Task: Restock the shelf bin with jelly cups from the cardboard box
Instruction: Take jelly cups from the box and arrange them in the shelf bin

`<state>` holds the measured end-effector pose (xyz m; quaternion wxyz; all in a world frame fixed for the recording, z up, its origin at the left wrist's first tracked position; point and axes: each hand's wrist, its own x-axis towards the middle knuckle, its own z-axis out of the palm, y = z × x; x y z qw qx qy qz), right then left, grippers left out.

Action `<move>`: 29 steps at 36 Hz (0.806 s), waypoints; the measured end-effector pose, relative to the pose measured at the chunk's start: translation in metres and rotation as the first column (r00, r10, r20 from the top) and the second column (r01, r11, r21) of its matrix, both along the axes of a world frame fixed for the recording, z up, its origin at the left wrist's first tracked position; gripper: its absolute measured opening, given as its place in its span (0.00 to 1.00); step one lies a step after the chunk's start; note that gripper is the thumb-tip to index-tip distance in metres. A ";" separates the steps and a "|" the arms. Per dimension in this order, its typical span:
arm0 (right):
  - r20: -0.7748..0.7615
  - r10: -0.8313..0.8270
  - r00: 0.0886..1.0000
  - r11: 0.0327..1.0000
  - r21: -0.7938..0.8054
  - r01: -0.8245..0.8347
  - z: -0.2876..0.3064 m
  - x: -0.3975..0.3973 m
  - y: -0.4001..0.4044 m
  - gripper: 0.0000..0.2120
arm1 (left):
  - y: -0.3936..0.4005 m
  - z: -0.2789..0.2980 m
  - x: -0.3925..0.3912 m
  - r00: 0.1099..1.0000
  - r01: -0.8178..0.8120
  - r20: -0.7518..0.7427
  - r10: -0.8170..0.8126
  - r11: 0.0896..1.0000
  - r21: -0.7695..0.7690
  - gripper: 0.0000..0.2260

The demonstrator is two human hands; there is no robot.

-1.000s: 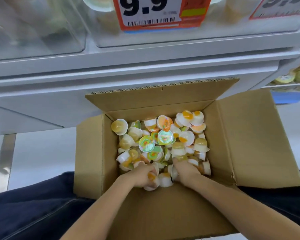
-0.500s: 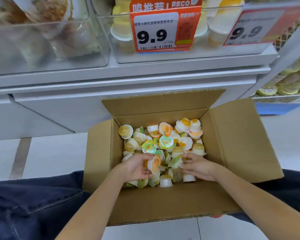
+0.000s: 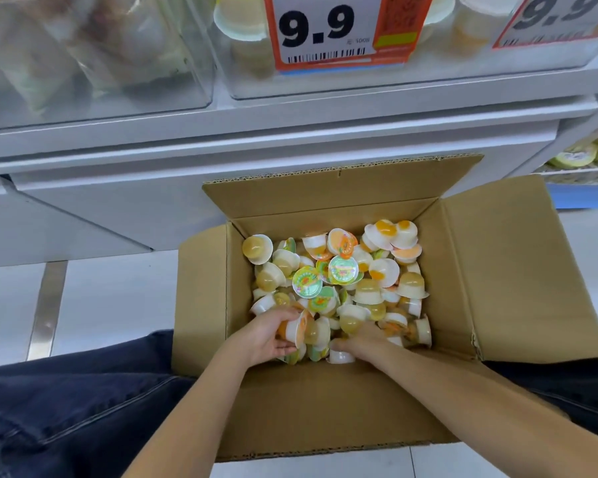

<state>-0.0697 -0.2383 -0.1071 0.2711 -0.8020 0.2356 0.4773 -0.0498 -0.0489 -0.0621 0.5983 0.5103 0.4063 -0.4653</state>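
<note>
Both hands are down in the box [image 3: 328, 405], at its near end among the cups [image 3: 342, 281]. The left hand [image 3: 266, 336] grips a few cups, fingers curled round them. The right hand [image 3: 363, 343] lies on the pile, fingers bent into the cups; whether it grasps any I cannot tell. The bin [image 3: 428, 81] sits on the shelf above the box, behind a 9.9 tag [image 3: 325, 29].

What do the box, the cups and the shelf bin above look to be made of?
Box: brown corrugated cardboard, matte; fluting shows along the far flap's edge. Cups: thin whitish plastic, likely, with see-through domes and shiny printed film lids. Shelf bin: clear glossy hard plastic, probably acrylic; contents show through it.
</note>
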 end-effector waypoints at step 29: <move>-0.390 -0.396 0.831 0.697 0.461 0.549 0.131 0.051 -0.054 0.08 | -0.031 0.074 0.038 0.959 0.160 0.252 -0.130 0.982 -0.102 0.07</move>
